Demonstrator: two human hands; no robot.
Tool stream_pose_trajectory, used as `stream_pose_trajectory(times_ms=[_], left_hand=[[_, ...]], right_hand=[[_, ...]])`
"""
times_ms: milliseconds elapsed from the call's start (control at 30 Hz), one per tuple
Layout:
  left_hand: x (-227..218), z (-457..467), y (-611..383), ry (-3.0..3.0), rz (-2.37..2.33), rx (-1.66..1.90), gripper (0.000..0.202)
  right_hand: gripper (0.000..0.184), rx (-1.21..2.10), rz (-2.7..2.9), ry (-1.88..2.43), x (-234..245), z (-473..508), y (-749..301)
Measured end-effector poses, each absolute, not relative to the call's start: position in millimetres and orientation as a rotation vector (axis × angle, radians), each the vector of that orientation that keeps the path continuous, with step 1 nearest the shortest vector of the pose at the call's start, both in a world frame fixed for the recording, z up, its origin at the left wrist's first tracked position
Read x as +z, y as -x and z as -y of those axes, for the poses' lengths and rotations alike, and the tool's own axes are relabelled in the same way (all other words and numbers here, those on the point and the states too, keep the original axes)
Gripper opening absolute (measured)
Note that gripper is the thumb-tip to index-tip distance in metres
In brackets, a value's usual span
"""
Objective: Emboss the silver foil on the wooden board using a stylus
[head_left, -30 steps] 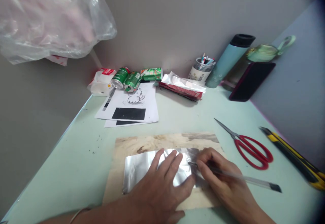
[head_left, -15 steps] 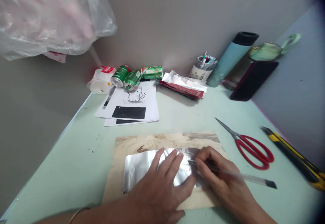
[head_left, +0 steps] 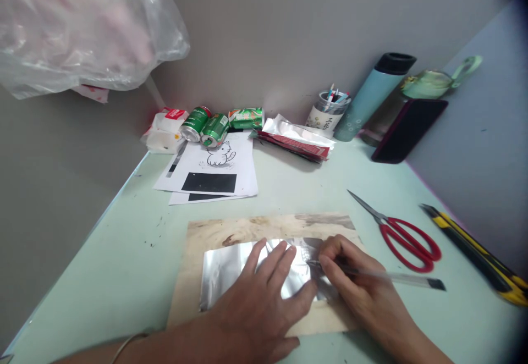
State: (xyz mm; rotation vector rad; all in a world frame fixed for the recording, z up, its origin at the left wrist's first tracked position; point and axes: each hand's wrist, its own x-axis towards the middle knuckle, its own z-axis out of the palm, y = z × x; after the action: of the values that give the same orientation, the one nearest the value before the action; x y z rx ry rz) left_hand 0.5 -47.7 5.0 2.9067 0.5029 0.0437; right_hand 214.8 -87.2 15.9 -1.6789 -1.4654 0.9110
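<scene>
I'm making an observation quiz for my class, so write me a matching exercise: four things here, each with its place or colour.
1. Pen
2. Scissors
3. Silver sheet
4. Cutter

A. Yellow and black
B. Partly under the left hand
C. Held in the right hand
D. Red-handled

Pairs: 1-C, 2-D, 3-B, 4-A

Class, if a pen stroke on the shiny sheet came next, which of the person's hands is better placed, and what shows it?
Probably the right hand: it grips the pen, which points in over the shiny sheet. The left hand lies spread across that sheet, holding no tool.
</scene>
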Motion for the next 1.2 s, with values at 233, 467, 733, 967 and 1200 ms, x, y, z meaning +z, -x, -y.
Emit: stream_pose_trajectory(times_ms=[233, 467, 733, 967, 1200], left_hand=[[4.9, 49.6, 0.2, -2.903, -0.511, 0.059, 0.081], [4.6, 50.1, 0.4, -2.916, -0.512, 0.081, 0.081], [4.4, 51.2, 1.4, -2.930, -0.516, 0.105, 0.079], [5.0, 48.5, 1.3, -2.902, -0.498, 0.112, 0.079], [6.6, 47.5, 0.6, -2.913, -0.493, 0.114, 0.082]], right_hand=[[0.025, 0.900, 1.512, 1.686, 17.3, 85.6, -214.2], [0.026, 0.963, 1.524, 1.656, 16.3, 86.6, -214.8], [0.030, 0.943, 1.356, 1.610, 19.5, 84.9, -219.1], [0.022, 0.749, 1.310, 1.512, 33.2, 86.8, -216.7], [0.020, 0.773, 1.444, 1.679, 26.1, 75.4, -205.4]])
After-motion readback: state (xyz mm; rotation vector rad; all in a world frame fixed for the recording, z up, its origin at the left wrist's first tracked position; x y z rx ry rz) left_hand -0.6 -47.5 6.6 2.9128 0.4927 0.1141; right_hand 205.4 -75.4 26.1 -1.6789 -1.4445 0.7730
